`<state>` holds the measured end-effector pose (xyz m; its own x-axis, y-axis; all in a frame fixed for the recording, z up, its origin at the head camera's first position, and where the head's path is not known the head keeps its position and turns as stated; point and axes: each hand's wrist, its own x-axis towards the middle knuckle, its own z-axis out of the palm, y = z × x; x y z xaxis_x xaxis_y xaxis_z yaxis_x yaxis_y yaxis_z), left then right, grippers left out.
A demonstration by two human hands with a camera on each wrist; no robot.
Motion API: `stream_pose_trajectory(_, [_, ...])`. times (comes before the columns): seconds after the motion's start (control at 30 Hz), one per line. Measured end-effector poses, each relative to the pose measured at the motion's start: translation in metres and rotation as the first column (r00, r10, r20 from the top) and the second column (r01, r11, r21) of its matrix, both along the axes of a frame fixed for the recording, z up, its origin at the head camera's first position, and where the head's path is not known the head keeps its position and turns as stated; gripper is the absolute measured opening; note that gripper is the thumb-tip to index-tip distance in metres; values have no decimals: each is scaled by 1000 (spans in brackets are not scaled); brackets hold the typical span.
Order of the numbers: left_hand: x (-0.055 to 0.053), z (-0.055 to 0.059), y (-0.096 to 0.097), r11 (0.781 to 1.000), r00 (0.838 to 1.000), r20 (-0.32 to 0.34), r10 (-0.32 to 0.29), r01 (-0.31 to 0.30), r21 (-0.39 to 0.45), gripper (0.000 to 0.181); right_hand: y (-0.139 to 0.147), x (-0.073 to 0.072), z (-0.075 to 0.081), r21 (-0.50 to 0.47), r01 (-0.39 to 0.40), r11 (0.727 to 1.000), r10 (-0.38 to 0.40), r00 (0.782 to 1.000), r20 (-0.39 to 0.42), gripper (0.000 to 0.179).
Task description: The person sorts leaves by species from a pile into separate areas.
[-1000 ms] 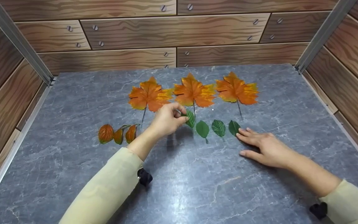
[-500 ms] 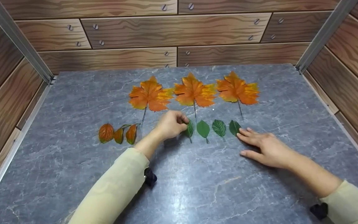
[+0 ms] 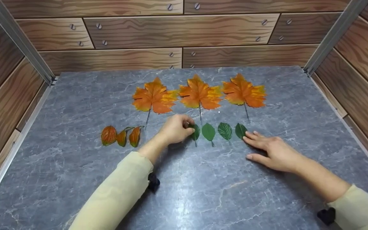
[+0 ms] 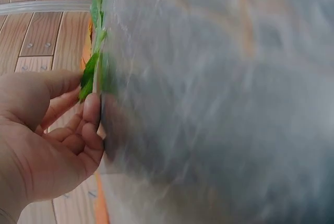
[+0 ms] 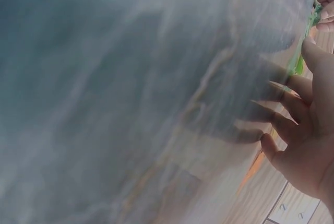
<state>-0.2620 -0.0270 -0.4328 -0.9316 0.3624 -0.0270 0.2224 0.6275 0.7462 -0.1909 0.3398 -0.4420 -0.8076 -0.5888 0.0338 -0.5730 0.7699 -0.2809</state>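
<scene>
In the head view several green leaves stand in a row across the middle of the grey table. My left hand (image 3: 177, 128) has its thumb and forefinger curled at the leftmost green leaf (image 3: 195, 132), pinching its left edge; part of that leaf is hidden. The left wrist view puts the same leaf (image 4: 88, 78) at the fingertips, low against the tabletop. To its right lie a smooth green leaf (image 3: 208, 132) and a ribbed one (image 3: 225, 131). My right hand (image 3: 278, 154) rests flat with fingers spread, fingertips at the rightmost green leaf (image 3: 241, 130).
Behind the green row lie three orange maple leaves (image 3: 154, 95), (image 3: 200, 92), (image 3: 244, 91), stems toward me. A sprig of reddish-brown leaves (image 3: 109, 135) lies on the left. Wood-patterned walls (image 3: 184, 32) enclose the marbled grey table (image 3: 81, 185) at the back and sides.
My left hand has brought the leftmost green leaf down toward me, into the row with its stem pointing at me. Since half a second ago it has barely shifted. My right hand stays put.
</scene>
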Motion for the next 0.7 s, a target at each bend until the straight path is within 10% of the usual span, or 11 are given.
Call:
stream_pose_trajectory(0.47, [27, 38, -26, 987, 989, -149, -14, -9, -157, 40, 1, -9, 6, -51, 27, 998, -25, 999, 43, 66])
stream_pose_trajectory(0.7, [47, 37, -46, 938, 930, -367, -19, -110, -328, 57, -1, -10, 14, -90, 70, 993, -72, 997, -20, 66])
